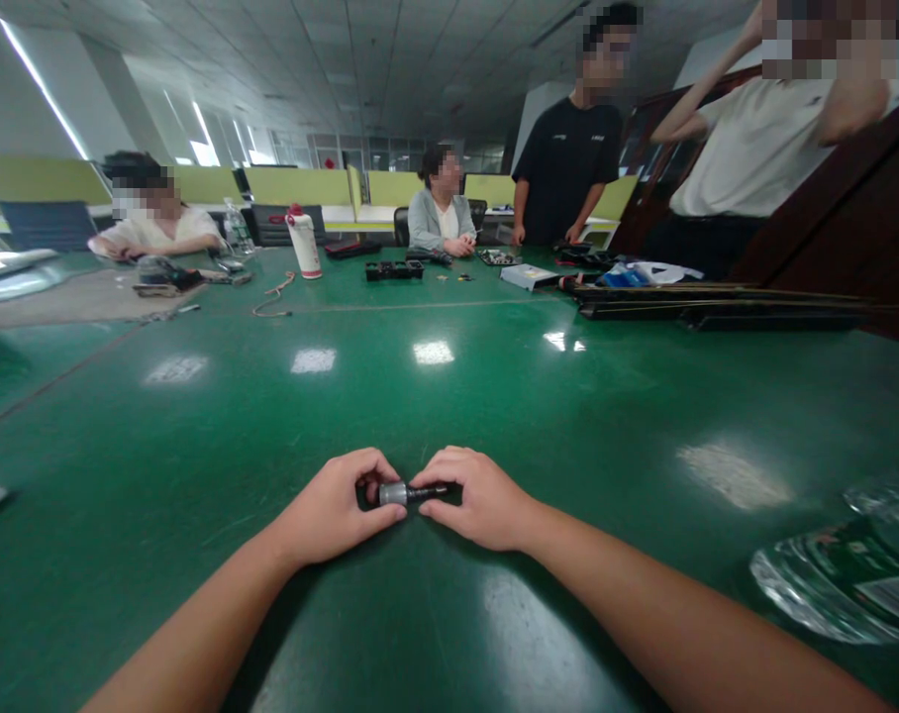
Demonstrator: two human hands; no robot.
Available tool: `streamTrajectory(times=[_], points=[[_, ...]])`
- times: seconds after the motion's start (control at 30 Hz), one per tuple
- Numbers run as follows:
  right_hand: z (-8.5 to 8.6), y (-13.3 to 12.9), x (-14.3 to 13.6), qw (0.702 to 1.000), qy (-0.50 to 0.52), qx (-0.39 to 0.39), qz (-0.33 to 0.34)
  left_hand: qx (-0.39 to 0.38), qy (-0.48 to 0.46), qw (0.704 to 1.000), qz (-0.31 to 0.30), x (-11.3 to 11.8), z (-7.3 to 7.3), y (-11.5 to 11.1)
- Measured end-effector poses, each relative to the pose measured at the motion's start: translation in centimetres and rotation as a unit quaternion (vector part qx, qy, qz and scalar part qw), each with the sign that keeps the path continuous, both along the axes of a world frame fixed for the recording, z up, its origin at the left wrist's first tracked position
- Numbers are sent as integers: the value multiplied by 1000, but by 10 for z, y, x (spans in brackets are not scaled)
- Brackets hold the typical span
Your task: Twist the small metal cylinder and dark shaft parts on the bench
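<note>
A small cylindrical metal part [394, 493], with a silver barrel and a thinner dark shaft, lies level just above or on the green table [420, 406]. My left hand [349, 505] curls its thumb and fingers around the silver barrel. From the other side, my right hand [479, 500] pinches near the dark shaft, thumb in front and fingers behind. The fingertips of both hands almost meet over the middle of the part. Its exact kind cannot be made out, and my left fingers hide its left end.
A large clear bottle [850, 584] lies at the right edge. Farther back stand a white tumbler [304, 243], a black part [394, 270], a silver box [528, 276] and long dark bars [717, 305]. Several people sit or stand around the table's far side.
</note>
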State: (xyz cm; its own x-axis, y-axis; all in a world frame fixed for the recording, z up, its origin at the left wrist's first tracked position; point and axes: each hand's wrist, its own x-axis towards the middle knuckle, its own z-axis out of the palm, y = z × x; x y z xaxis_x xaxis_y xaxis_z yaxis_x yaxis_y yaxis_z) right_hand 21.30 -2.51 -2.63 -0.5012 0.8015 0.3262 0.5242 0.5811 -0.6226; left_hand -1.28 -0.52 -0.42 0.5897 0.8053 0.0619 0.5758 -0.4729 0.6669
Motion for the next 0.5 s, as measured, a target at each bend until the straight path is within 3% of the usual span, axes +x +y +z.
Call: streamTrajectory(times=[0.5], points=[[1,-1,-1,1000,9,-7,-18,3,4,1000,-5,0,2,-2]])
